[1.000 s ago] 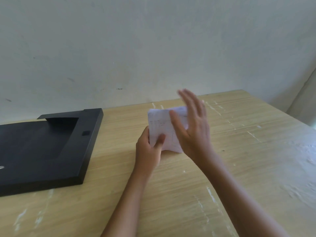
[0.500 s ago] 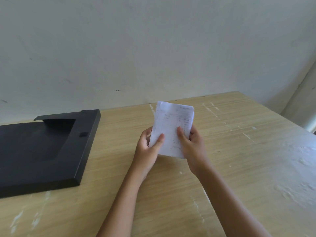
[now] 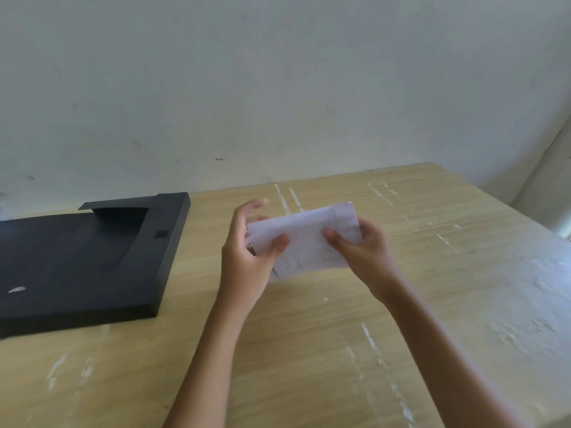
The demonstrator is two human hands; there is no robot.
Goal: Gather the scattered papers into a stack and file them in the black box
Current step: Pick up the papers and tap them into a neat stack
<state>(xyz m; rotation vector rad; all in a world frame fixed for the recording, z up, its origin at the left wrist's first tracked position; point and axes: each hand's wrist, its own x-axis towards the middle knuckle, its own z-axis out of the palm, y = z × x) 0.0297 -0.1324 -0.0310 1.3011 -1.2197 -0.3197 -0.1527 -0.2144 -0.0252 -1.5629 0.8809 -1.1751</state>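
While both hands (image 3: 247, 261) pinch them, papers (image 3: 309, 239) span between.

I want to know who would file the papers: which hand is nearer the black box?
Left. The left hand holds the papers' left end, a short gap right of the box. The right hand grips the papers' far end, farther away.

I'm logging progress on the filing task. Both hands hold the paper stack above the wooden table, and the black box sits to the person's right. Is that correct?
Not quite: the head view shows the black box on the person's left, not right. The rest stands: the left hand and right hand both hold the paper stack above the wooden table.
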